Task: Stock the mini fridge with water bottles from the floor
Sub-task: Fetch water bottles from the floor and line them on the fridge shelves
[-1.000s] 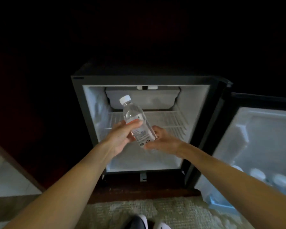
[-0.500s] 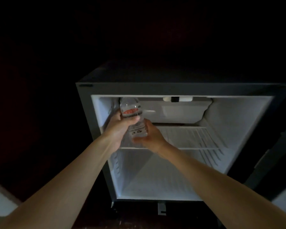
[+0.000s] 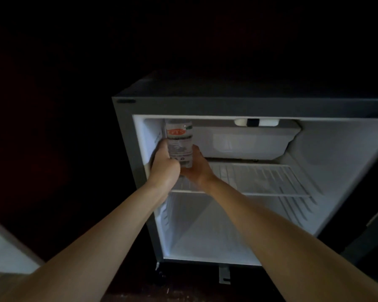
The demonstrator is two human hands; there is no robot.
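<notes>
The mini fridge (image 3: 227, 105) stands open in front of me, its white inside lit. A clear water bottle (image 3: 179, 140) with an orange and white label stands upright at the far left of the upper wire shelf (image 3: 260, 179). Its cap is hidden behind the top edge of the opening. My left hand (image 3: 163, 166) grips the bottle's lower left side. My right hand (image 3: 196, 168) holds its base and right side from below.
A white freezer box (image 3: 244, 142) fills the top middle of the fridge, right of the bottle. The lower compartment (image 3: 216, 232) lies under the shelf. The fridge door's dark edge (image 3: 375, 225) shows at the far right. Around the fridge everything is dark; pale floor (image 3: 2, 253) appears bottom left.
Both hands have carried the bottle from in front of the fridge up and left onto the upper shelf, turning it upright. My view has moved closer; the door shelves are out of frame.
</notes>
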